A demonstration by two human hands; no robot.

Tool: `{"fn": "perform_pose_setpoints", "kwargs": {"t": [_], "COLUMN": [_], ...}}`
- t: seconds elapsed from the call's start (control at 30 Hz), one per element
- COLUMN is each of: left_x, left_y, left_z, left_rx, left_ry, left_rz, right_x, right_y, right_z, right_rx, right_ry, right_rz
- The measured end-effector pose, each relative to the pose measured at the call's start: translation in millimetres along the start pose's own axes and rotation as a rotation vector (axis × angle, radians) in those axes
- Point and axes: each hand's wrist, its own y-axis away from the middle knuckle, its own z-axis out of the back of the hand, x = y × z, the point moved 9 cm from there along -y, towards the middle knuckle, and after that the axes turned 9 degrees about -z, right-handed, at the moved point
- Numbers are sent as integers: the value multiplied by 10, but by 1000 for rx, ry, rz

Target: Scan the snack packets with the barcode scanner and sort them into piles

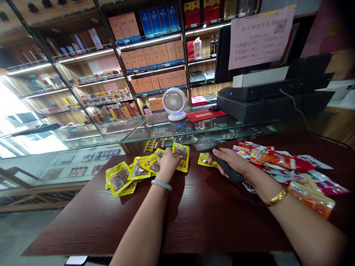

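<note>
My left hand (168,162) is closed on the edge of a yellow snack packet (184,162), held tilted up at the far side of the dark wooden counter (188,214). A black handheld barcode scanner (226,167) is in my right hand (231,159), its head turned left toward that packet. Beside my left hand lies an overlapping row of yellow snack packets (120,179), their clear windows showing brown contents. Another yellow packet (203,159) lies partly hidden behind the scanner.
Mixed red, orange and white snack packets (285,166) are heaped on the right of the counter. Behind stands a glass display case (155,129) bearing a white fan (174,103), a red mat (205,115) and a black cash drawer (249,109). Stocked shelves (155,70) line the wall.
</note>
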Motion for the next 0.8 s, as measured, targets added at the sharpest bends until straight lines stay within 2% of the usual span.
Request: {"fn": "perform_pose_setpoints", "kwargs": {"t": [0.1,0.17,0.23,0.3,0.37,0.53,0.63,0.8], "left_x": [283,443,475,341,73,-654,-813,-869], "left_y": [-28,-15,38,96,125,239,274,214], "left_z": [290,504,675,700,545,-164,-475,-659], "left_rx": [-69,-184,-347,-449,-425,-128,-7,19], "left_ry": [-115,-188,-244,-264,-242,-163,-217,-210], "left_rz": [74,127,143,91,-33,-369,-415,-389], "right_x": [24,40,39,18,-9,28,54,33], "right_y": [24,19,0,-23,-38,-15,5,4], "right_z": [5,36,76,114,135,129,105,78], "right_rx": [-2,-5,-8,-11,-12,-10,-13,-11], "right_ry": [-3,-21,-20,1,34,11,22,80], "right_rz": [-14,9,32,36,17,7,-1,-17]}}
